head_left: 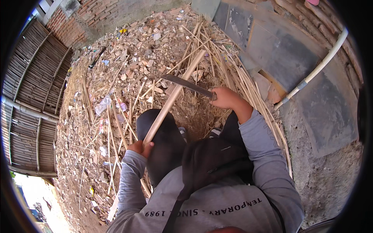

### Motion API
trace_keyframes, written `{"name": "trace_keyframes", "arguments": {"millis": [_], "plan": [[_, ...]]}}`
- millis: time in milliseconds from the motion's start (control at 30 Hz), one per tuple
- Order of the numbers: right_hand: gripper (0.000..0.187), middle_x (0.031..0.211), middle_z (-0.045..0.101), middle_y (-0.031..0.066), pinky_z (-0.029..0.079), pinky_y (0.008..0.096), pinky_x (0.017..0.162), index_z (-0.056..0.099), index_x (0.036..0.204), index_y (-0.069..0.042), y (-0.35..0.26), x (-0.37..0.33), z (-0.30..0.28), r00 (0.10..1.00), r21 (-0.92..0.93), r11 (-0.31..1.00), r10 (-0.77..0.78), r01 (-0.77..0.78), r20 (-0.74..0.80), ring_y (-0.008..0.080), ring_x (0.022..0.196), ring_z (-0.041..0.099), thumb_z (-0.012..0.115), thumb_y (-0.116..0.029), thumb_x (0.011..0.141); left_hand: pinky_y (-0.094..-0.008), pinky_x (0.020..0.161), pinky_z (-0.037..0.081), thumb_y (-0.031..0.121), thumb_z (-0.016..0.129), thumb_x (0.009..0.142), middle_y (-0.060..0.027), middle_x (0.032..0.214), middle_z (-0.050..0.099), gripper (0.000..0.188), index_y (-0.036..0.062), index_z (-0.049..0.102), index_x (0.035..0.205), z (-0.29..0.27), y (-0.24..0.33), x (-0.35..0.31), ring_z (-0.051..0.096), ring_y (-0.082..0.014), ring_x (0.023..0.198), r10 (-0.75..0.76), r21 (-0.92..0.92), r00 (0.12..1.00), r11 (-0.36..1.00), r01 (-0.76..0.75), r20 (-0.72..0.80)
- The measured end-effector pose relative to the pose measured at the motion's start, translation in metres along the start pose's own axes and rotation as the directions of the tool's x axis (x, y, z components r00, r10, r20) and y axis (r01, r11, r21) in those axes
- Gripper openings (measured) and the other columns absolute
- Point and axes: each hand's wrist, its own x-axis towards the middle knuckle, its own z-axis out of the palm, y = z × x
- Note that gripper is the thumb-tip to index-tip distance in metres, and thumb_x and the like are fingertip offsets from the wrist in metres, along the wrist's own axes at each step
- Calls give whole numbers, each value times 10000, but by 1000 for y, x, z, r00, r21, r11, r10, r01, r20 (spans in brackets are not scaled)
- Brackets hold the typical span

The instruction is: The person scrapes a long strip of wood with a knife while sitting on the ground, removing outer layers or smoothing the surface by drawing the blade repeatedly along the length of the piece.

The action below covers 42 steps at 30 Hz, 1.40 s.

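Note:
My left hand (140, 148) is closed round the near end of a long, pale split-bamboo strip (168, 105), beside my left knee. The strip slants up and away to the right, over my left leg. In my right hand (226, 98) is the handle of a machete (188, 84), the fingers wrapped round it. Its dark, flat blade points left and lies across the strip's upper part. Whether the edge bites into the bamboo I cannot tell.
Thin bamboo strips (237, 77) lie piled ahead and to the right, with more (116, 124) to the left. Rubble (145, 54) and litter cover the ground. Dark panels (272, 54) and a pale pipe (322, 64) line the right; a bamboo fence (33, 70) stands left.

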Motion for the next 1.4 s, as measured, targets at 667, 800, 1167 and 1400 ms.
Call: {"name": "trace_keyframes", "arguments": {"millis": [667, 800, 1167, 1400], "plan": [[327, 822, 654, 195, 498, 436, 701, 650, 989, -35, 7, 3, -16, 991, -8, 996, 83, -85, -108, 351, 799, 650, 714, -232, 734, -443, 609, 452, 599, 637, 840, -213, 660, 597, 616, -15, 615, 798, 3, -5, -1, 596, -368, 633, 79, -200, 995, 976, -90, -64], [342, 859, 665, 182, 502, 458, 726, 628, 1011, -52, -1, -4, -16, 985, 37, 998, 47, -41, -168, 374, 842, 647, 688, -207, 712, -464, 654, 472, 655, 613, 819, -222, 694, 631, 679, -22, 641, 846, 5, -12, 1, 636, -395, 695, 54, -228, 998, 972, -59, -28], [292, 813, 669, 92, 484, 456, 708, 637, 963, -131, -4, -8, -28, 885, -341, 938, -104, -64, -454, 323, 822, 655, 733, -340, 784, -369, 637, 479, 519, 661, 853, -141, 724, 659, 549, -18, 670, 967, -9, -2, -5, 626, -228, 661, 42, -360, 999, 933, -27, 33], [296, 805, 667, 117, 506, 490, 680, 598, 965, -107, -18, -7, -19, 926, -247, 955, 60, -161, -373, 340, 805, 666, 711, -323, 798, -366, 645, 488, 515, 668, 845, -151, 741, 671, 553, -20, 675, 982, -2, -5, -5, 638, -238, 673, 46, -372, 999, 927, -50, -19]]}}
